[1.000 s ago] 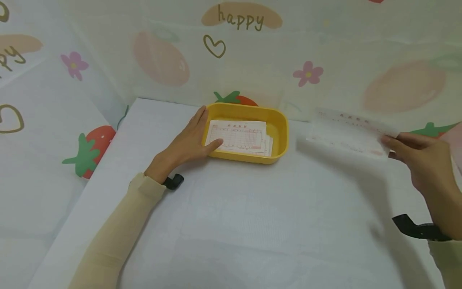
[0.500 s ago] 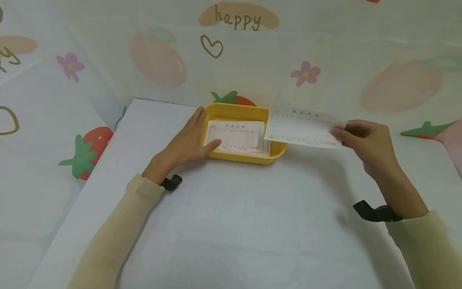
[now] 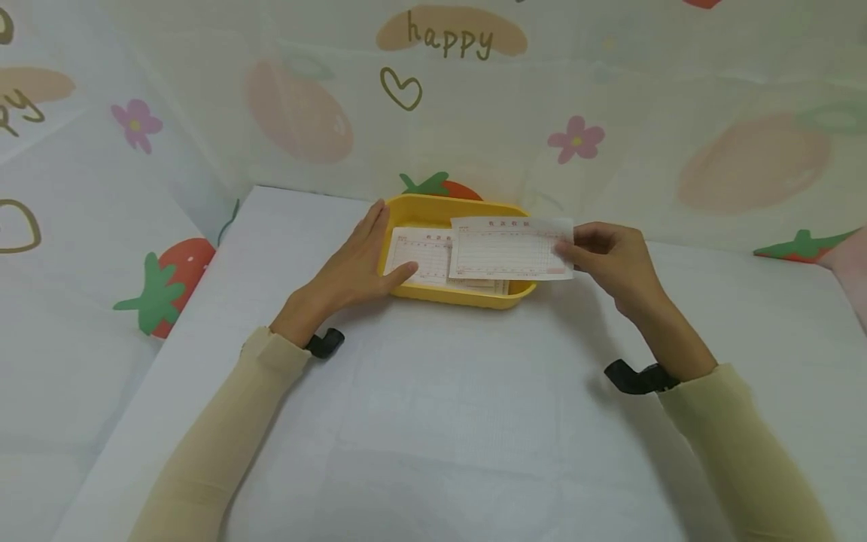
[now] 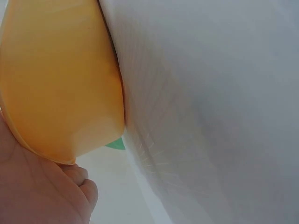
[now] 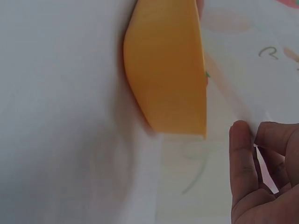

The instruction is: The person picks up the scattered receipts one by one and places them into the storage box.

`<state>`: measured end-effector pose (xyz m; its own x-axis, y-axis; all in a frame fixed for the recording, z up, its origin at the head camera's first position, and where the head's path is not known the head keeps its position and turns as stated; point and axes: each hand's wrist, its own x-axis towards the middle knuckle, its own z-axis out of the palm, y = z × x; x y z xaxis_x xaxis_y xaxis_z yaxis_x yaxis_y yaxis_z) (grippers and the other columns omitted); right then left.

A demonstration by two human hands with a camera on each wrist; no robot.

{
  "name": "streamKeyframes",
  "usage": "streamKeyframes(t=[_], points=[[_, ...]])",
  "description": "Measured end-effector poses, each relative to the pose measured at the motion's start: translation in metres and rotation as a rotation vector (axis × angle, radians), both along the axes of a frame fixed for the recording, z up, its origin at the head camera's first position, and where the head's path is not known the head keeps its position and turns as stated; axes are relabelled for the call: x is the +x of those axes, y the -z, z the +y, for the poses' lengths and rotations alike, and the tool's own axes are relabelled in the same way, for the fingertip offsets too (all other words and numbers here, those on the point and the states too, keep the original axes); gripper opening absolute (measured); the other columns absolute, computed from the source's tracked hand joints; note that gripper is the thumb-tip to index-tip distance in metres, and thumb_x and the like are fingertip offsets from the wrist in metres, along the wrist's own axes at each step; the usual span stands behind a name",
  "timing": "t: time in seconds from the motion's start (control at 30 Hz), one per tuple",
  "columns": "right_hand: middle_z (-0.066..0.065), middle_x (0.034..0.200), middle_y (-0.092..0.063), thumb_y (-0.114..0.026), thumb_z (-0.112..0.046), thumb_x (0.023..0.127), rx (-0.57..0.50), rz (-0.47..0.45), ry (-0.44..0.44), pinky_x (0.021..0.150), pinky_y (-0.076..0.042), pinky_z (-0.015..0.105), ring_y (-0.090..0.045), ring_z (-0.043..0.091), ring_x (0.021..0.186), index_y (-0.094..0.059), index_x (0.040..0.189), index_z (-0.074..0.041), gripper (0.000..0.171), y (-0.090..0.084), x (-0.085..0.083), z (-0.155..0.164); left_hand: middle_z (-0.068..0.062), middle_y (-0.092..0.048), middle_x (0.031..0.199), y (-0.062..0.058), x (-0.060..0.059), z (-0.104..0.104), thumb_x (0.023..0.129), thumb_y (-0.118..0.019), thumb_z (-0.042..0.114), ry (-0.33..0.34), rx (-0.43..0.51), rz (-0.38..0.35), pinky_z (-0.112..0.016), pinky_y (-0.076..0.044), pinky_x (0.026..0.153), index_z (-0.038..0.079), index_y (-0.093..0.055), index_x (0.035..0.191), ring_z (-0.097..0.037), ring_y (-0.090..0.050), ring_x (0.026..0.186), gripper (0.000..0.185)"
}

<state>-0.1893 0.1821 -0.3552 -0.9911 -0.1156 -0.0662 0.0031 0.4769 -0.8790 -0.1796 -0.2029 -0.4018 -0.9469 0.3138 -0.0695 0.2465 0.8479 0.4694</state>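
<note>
The tray [image 3: 521,214] sat on the bench [image 3: 440,421], at its far edge. In the tray lay a stack of slips [image 3: 423,256]. Another slip [image 3: 511,248] hung over the tray's right half, above the stack.

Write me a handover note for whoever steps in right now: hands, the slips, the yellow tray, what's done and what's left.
Left hand: open, resting on the left rim of the yellow tray, thumb on the stack of slips inside.
Right hand: pinching the right edge of one loose slip, held over the right half of the tray, partly overlapping the stack and sticking past the right rim.
Done: several slips already lie in the tray on the white table.
Left: the held slip is not yet laid down; likely lower it onto the stack, square it, then release.
</note>
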Motion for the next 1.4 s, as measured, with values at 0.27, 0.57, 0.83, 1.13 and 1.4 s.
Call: streamKeyframes(t=[0.27,0.57,0.83,1.13,1.4], points=[[0.006,0.115,-0.072,-0.078,-0.024,0.097,-0.014,0.002,-0.020,0.078,-0.060,0.013,-0.068,0.004,0.090,-0.071,0.129,0.001,0.041,0.003,0.002,-0.023,-0.008,0.014,0.180,0.000,0.001,-0.001,0.100,-0.050,0.066,0.000,0.003,0.002,-0.049,-0.012,0.138,0.005,0.010,0.169,-0.029,0.002,0.169,0.110],[0.018,0.118,-0.074,-0.078,-0.020,0.097,0.076,0.104,-0.066,0.071,-0.053,0.010,-0.068,0.019,0.095,-0.073,0.128,-0.002,0.036,0.007,0.000,-0.047,-0.010,0.013,0.180,0.000,0.000,-0.003,0.100,-0.050,0.068,0.008,0.011,0.013,-0.048,-0.013,0.138,0.005,0.010,0.169,-0.028,0.003,0.169,0.110],[0.021,0.119,-0.073,-0.076,-0.015,0.098,0.145,0.199,-0.107,0.089,-0.055,0.013,-0.070,0.032,0.103,-0.069,0.135,0.000,0.041,0.011,-0.001,-0.061,-0.008,0.015,0.180,0.002,0.000,-0.002,0.099,-0.049,0.070,0.004,0.012,-0.002,-0.049,-0.011,0.138,0.008,0.012,0.169,-0.027,0.005,0.169,0.111],[0.021,0.121,-0.072,-0.067,-0.010,0.100,0.148,0.192,-0.105,0.096,-0.062,0.048,-0.073,0.037,0.105,-0.070,0.132,0.002,0.034,0.015,-0.001,-0.070,-0.006,0.016,0.180,0.001,0.001,-0.002,0.100,-0.050,0.069,0.014,0.019,-0.005,-0.048,-0.012,0.138,0.006,0.011,0.169,-0.027,0.005,0.169,0.111],[0.020,0.119,-0.075,-0.069,-0.015,0.102,0.154,0.259,-0.183,0.097,-0.063,0.050,-0.075,0.036,0.107,-0.071,0.129,0.001,0.031,0.020,0.002,-0.076,-0.007,0.014,0.180,0.001,0.001,-0.002,0.100,-0.051,0.069,0.005,0.023,0.003,-0.048,-0.013,0.138,0.007,0.011,0.169,-0.027,0.002,0.169,0.111]])
